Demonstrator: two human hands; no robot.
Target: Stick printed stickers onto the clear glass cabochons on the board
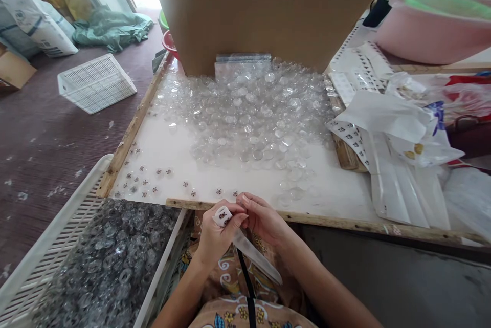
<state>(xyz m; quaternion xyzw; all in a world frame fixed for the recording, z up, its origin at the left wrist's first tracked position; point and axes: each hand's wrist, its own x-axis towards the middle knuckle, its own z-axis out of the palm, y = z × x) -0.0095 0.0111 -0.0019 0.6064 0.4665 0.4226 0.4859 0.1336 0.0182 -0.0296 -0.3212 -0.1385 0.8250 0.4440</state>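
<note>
My left hand [219, 231] is closed on a strip of stickers [222, 215], white with small dark printed figures. The strip's pale backing hangs down over my lap. Right beside it, my right hand [263, 215] has thumb and fingers pinched together at the sticker strip; whatever lies between the fingertips is too small to make out. Both hands are at the front edge of the white tabletop [245, 182]. Several small clear discs with dark figures [169, 171] lie at the left front of the table. A wide heap of clear plastic discs [257, 118] covers the middle and back.
A large cardboard box [261, 11] stands at the back. Below left, a white crate [49, 246] holds many clear pieces. Wooden strips [130, 128] edge the table. Sticker sheets and plastic bags [399, 138] lie at right, with a pink basin [429, 31] behind.
</note>
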